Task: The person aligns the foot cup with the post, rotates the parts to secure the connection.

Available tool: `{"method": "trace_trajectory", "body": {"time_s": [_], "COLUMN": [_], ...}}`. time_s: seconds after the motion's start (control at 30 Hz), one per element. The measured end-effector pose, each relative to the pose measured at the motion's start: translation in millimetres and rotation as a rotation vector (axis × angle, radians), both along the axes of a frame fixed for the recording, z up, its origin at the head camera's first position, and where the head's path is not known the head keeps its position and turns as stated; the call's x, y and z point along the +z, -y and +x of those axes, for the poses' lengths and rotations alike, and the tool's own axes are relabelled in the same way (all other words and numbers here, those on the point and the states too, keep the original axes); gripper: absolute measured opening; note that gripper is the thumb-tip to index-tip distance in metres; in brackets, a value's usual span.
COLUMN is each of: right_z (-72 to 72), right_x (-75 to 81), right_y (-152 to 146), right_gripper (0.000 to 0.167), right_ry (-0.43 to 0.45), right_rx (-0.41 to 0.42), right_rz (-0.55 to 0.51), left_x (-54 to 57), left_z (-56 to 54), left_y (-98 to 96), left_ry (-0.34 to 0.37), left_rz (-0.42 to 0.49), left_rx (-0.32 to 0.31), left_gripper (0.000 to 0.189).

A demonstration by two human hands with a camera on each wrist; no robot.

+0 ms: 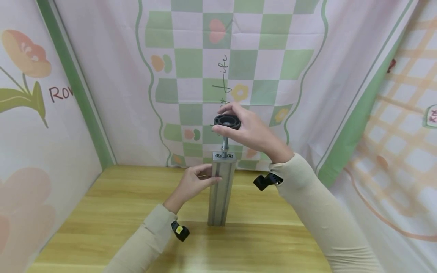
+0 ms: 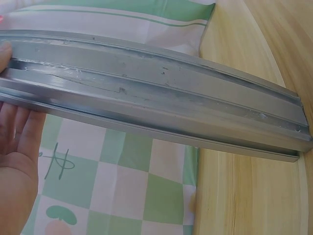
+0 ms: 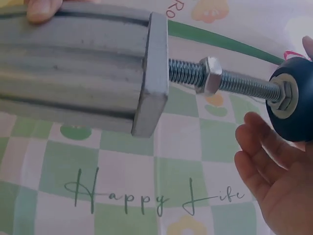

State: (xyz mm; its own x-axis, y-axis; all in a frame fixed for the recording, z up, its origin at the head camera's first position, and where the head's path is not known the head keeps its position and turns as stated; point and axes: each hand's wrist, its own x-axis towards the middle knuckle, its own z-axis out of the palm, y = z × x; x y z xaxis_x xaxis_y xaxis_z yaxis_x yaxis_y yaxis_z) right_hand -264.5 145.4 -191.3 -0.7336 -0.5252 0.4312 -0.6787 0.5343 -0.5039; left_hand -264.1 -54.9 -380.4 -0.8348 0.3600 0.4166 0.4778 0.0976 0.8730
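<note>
An aluminium profile (image 1: 221, 197) with grooved sides stands upright on the table in the head view. My left hand (image 1: 194, 182) holds its upper part, thumb on the near side and fingers behind. A flat metal end plate (image 3: 154, 78) caps the profile's top. Out of this plate rises the threaded rod (image 3: 247, 84) of a black levelling foot (image 3: 296, 110), with a hex nut (image 3: 212, 76) partway along it, apart from the plate. My right hand (image 1: 250, 129) grips the foot's round base by its rim, thumb on the near side, fingers on the far side.
The wood-grain table (image 1: 136, 201) ends at a hanging cloth (image 1: 191, 64) with green and white checks, close behind the profile. A printed wall covering (image 1: 41, 151) stands at the left, and another patterned cloth (image 1: 392, 159) hangs on the right.
</note>
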Motion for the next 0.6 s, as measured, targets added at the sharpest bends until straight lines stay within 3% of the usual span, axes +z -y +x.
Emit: {"method": "trace_trajectory", "body": {"time_s": [0.2,0.33,0.47,0.6], "right_z": [-2.9,-2.6,-3.8,-4.2], "right_x": [-3.1,-1.5,1.1,1.8], "right_y": [-6,-11,-15,-17], "right_gripper": [0.045,0.043,0.05,0.049], "right_ry": [0.002,0.098,0.18,0.189], "right_rx": [0.169,0.265,0.292,0.307], "right_rz": [-0.058,-0.11,-0.117,-0.112], "left_x": [-1.3,-0.7,-0.5,-0.8], "left_z": [-0.7,0.1,0.3,0.3], "left_y": [1.4,2.0,2.3,2.6], "left_ry": [-0.022,-0.025,-0.024,-0.021], "left_rz": [0.021,0.013,0.006,0.005], "left_rx": [-0.021,-0.019,-0.01,-0.009], "left_gripper": [0.012,0.015,0.019,0.02]}}
